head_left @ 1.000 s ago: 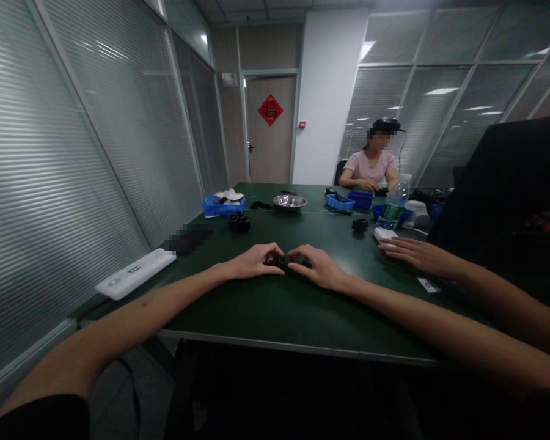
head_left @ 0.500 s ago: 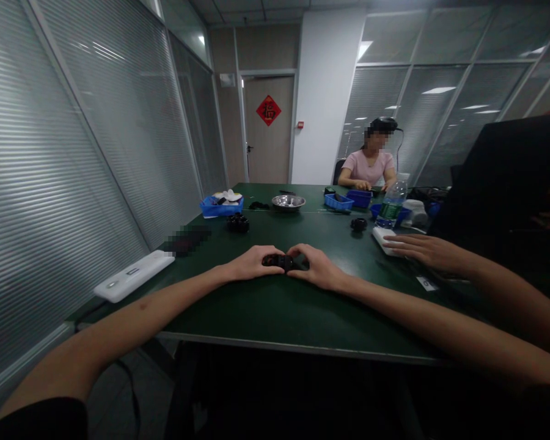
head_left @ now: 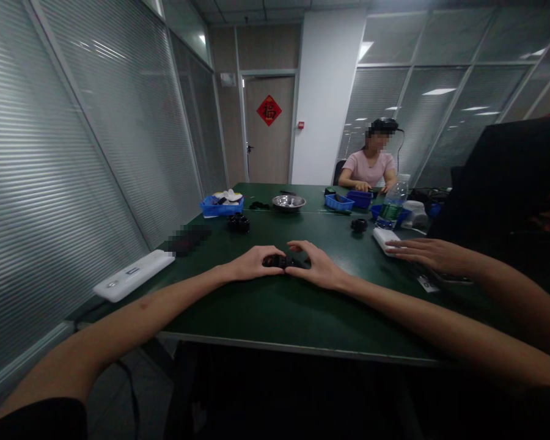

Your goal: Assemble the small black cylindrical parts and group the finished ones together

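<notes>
A small black part point(head_left: 275, 261), too dark to name, lies low over the green table, between my two hands. My left hand point(head_left: 251, 263) is closed around its left end, thumb on the near side and fingers on the far side. My right hand point(head_left: 319, 266) curves about the right end with its fingers spread apart. The right thumb is close to the part's near edge; whether it touches cannot be made out. The right index finger is raised clear of it.
Two black pieces point(head_left: 238, 223) point(head_left: 359, 225) sit farther back. Beyond are a metal bowl point(head_left: 288, 209), blue baskets point(head_left: 222, 209) point(head_left: 339, 206) and a water bottle point(head_left: 391, 205). Another person's hand point(head_left: 433, 253) rests near a white power bank point(head_left: 387, 240). A long white device point(head_left: 135, 275) lies left.
My right fingers have opened and lifted off the black part. My left hand has stayed on it. The other person's hand at the right has shifted slightly right.
</notes>
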Action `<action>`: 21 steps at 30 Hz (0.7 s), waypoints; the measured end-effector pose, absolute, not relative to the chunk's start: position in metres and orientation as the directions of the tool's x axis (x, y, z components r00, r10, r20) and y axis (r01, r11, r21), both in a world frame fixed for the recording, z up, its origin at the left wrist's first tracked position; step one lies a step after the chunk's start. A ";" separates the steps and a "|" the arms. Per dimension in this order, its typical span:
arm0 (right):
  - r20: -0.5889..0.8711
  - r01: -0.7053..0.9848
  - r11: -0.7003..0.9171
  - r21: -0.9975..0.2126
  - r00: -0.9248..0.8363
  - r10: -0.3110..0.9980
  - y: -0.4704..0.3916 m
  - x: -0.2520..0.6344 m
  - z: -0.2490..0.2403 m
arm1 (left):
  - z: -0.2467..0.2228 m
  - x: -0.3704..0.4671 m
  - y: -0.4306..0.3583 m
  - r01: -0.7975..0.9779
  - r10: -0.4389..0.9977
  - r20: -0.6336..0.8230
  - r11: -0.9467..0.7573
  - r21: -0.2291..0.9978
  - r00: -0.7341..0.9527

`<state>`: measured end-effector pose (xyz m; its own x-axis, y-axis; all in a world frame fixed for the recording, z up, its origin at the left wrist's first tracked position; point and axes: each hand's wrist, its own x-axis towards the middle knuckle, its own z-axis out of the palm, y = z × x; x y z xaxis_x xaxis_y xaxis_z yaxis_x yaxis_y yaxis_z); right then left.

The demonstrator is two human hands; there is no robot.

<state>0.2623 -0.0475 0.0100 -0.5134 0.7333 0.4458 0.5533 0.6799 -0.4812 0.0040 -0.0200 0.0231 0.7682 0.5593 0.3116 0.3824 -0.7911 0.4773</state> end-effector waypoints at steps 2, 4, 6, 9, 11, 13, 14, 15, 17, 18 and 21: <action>0.468 0.554 0.675 -0.488 -0.487 0.737 -0.047 0.262 0.009 | 0.024 0.004 -0.020 0.373 0.555 0.318 -0.793 0.481 0.769; 0.453 0.589 0.669 -0.453 -0.494 0.742 -0.045 0.263 0.008 | 0.024 0.005 -0.021 0.378 0.557 0.319 -0.793 0.477 0.767; 0.415 0.627 0.661 -0.413 -0.516 0.749 -0.044 0.263 0.007 | 0.024 0.005 -0.021 0.389 0.562 0.313 -0.792 0.470 0.766; 0.386 0.640 0.652 -0.406 -0.526 0.758 -0.042 0.264 0.005 | 0.024 0.004 -0.021 0.389 0.555 0.312 -0.799 0.459 0.771; 0.393 0.629 0.664 -0.404 -0.536 0.747 -0.042 0.264 0.005 | 0.024 0.004 -0.020 0.387 0.551 0.311 -0.802 0.456 0.775; 0.420 0.608 0.673 -0.421 -0.527 0.739 -0.042 0.264 0.004 | 0.024 0.003 -0.021 0.384 0.550 0.310 -0.800 0.460 0.775; 0.435 0.600 0.672 -0.435 -0.513 0.740 -0.042 0.264 0.004 | 0.024 0.003 -0.021 0.382 0.550 0.310 -0.799 0.464 0.775; 0.446 0.596 0.669 -0.445 -0.500 0.742 -0.041 0.264 0.004 | 0.024 0.004 -0.021 0.381 0.551 0.309 -0.798 0.467 0.775; 0.438 0.610 0.662 -0.435 -0.500 0.748 -0.041 0.263 0.004 | 0.025 0.004 -0.021 0.386 0.555 0.308 -0.796 0.467 0.772; 0.420 0.625 0.660 -0.417 -0.511 0.750 -0.040 0.263 0.004 | 0.025 0.004 -0.021 0.389 0.557 0.308 -0.795 0.465 0.771; 0.376 0.650 0.657 -0.382 -0.539 0.753 -0.040 0.264 0.005 | 0.025 0.004 -0.021 0.391 0.557 0.306 -0.795 0.463 0.772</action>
<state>0.2635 -0.0399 0.0052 -0.5392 0.7533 0.3765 0.6503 0.6565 -0.3823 0.0039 -0.0207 0.0253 0.7719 0.5572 0.3060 0.3905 -0.7955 0.4633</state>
